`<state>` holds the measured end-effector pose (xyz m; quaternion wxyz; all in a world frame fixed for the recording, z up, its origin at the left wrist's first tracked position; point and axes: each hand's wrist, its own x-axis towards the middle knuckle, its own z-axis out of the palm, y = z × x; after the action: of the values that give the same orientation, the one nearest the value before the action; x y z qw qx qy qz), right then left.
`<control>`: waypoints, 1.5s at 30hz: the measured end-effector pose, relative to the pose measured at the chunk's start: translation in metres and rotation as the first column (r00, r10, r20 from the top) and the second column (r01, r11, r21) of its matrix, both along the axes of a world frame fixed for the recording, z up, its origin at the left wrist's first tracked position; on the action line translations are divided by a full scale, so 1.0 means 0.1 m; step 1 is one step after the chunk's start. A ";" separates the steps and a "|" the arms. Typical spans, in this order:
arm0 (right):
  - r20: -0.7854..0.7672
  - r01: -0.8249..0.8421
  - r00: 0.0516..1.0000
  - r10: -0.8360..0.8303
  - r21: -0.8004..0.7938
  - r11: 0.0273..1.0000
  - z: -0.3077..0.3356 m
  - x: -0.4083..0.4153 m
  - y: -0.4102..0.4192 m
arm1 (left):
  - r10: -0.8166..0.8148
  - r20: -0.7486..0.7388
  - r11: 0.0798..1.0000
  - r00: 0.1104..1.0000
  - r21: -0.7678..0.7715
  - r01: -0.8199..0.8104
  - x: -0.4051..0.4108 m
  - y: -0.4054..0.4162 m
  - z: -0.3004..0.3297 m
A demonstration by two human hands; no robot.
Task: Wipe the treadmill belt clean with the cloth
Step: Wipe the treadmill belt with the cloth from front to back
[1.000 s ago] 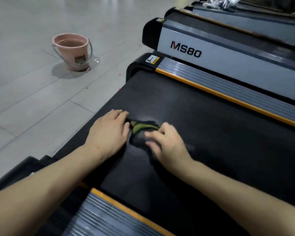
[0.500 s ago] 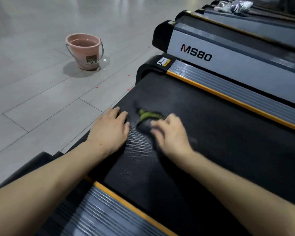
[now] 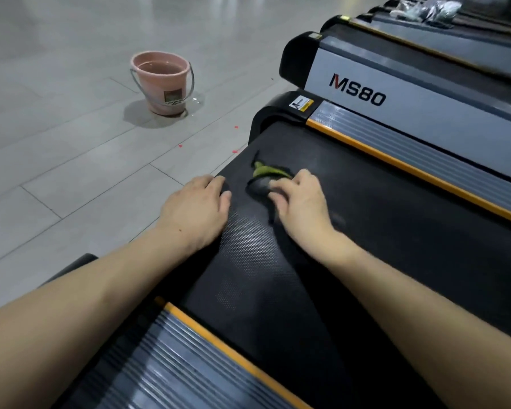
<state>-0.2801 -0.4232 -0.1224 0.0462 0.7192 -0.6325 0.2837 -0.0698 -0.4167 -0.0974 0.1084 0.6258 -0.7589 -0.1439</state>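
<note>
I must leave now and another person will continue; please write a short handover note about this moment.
Left hand: flat on the treadmill belt near its left edge, fingers straight, holding nothing.
Right hand: fingers curled round the cloth, a dark cloth with a green part, pressing it on the belt.
Pink bucket with water stands on the floor to the left.
Done: cannot tell from the belt how much is already wiped.
Left: wipe the rest of the belt, toward the right and the near end.
</note>
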 end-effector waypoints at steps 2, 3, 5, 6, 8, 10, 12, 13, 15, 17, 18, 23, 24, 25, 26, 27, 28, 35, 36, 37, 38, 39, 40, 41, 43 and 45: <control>0.015 -0.258 0.966 0.258 0.022 0.966 -0.02 0.23 0.41 | 0.029 -0.043 0.999 0.999 0.018 -0.028 -0.02 -0.07 -0.01; 0.028 -0.343 0.939 0.342 0.032 0.939 0.00 0.25 0.48 | 0.039 -0.065 0.999 0.997 0.023 -0.037 -0.03 -0.09 -0.01; -0.036 -0.397 0.916 0.399 0.053 0.916 0.02 0.11 0.29 | 0.042 -0.080 0.999 0.996 0.025 -0.040 -0.04 -0.12 -0.02; -0.102 -0.363 0.925 0.365 0.037 0.931 0.01 0.01 0.07 | 0.035 -0.069 0.999 0.997 0.020 -0.034 -0.03 -0.14 -0.02; -0.120 -0.162 0.980 0.158 -0.024 0.986 0.04 -0.23 -0.49 | 0.010 -0.033 1.000 0.999 0.024 -0.009 0.00 -0.16 -0.02; -0.001 0.164 0.986 -0.164 0.011 0.986 0.07 -0.39 -0.93 | -0.005 -0.021 0.999 1.000 0.038 0.006 0.04 -0.17 -0.03; 0.030 0.291 0.955 -0.294 0.065 0.954 0.02 -0.31 -1.01 | 0.005 -0.048 0.999 0.999 0.037 -0.003 0.08 -0.21 -0.06; 0.024 0.273 0.961 -0.275 0.066 0.960 0.02 -0.20 -0.94 | 0.019 -0.074 0.999 0.997 0.042 -0.016 0.10 -0.23 -0.07; 0.030 0.082 0.996 -0.083 0.016 0.996 0.00 0.07 -0.62 | 0.055 -0.127 0.998 0.990 0.041 -0.050 0.12 -0.28 -0.07; 0.018 -0.185 0.983 0.185 0.000 0.983 -0.06 0.29 -0.19 | 0.064 -0.134 0.998 0.989 0.012 -0.063 0.14 -0.34 -0.06; 0.014 -0.301 0.954 0.301 0.001 0.954 -0.07 0.34 -0.03 | 0.062 -0.119 0.998 0.991 0.002 -0.062 0.14 -0.37 -0.06; -0.132 -0.325 0.939 0.318 -0.032 0.945 -0.04 0.00 -0.73 | -0.004 -0.049 1.000 0.999 -0.002 0.003 0.14 -0.37 -0.12; -0.114 -0.187 0.977 0.180 -0.050 0.981 0.00 -0.14 -1.03 | -0.016 -0.032 1.000 0.999 0.003 0.017 0.14 -0.38 -0.12; -0.065 -0.013 0.998 0.011 -0.038 0.999 0.03 -0.26 -1.27 | -0.020 -0.019 1.000 1.000 0.014 0.021 0.15 -0.38 -0.11; -0.012 0.136 0.991 -0.136 -0.003 0.991 0.04 -0.34 -1.43 | -0.018 -0.011 1.000 1.000 0.025 0.018 0.16 -0.38 -0.11; 0.008 0.215 0.976 -0.216 0.031 0.976 0.03 -0.35 -1.47 | -0.014 -0.004 0.999 1.000 0.030 0.014 0.17 -0.38 -0.12; -0.001 0.234 0.972 -0.235 0.051 0.971 0.01 -0.30 -1.43 | -0.011 -0.002 0.999 1.000 0.035 0.011 0.19 -0.38 -0.11; 0.035 -0.299 0.954 0.299 -0.014 0.954 -0.06 0.30 0.14 | -0.041 0.004 0.998 0.999 -0.056 0.041 0.22 -0.35 0.04; 0.039 -0.380 0.924 0.380 0.009 0.925 -0.05 0.30 0.30 | -0.050 0.027 0.997 0.998 -0.063 0.052 0.22 -0.32 0.05; 0.030 -0.432 0.902 0.431 0.035 0.901 -0.03 0.26 0.36 | -0.062 0.054 0.995 0.997 -0.070 0.066 0.22 -0.28 0.05; 0.003 -0.446 0.895 0.446 0.050 0.894 -0.01 0.19 0.30 | -0.075 0.082 0.993 0.994 -0.079 0.082 0.22 -0.23 0.05; -0.047 -0.422 0.904 0.424 0.045 0.905 0.02 0.10 0.14 | -0.085 0.105 0.992 0.991 -0.085 0.094 0.24 -0.20 0.06; -0.096 -0.366 0.926 0.366 0.017 0.931 0.02 -0.02 -0.07 | -0.091 0.120 0.991 0.989 -0.083 0.102 0.26 -0.15 0.06; -0.109 -0.261 0.960 0.257 -0.015 0.965 0.03 -0.15 -0.29 | -0.096 0.133 0.991 0.986 -0.079 0.107 0.29 -0.11 0.07; -0.029 0.027 0.999 -0.027 0.009 1.000 0.06 -0.32 -0.56 | -0.116 0.160 0.989 0.980 -0.074 0.129 0.35 -0.02 0.07; 0.018 0.186 0.982 -0.187 0.041 0.982 0.05 -0.21 -0.50 | -0.152 0.200 0.983 0.968 -0.069 0.169 0.39 0.08 0.08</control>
<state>-0.3009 -0.4735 -0.1175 0.0517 0.6545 -0.7030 0.2734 -0.0307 -0.4090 -0.0898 0.0489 0.5681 -0.8194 -0.0581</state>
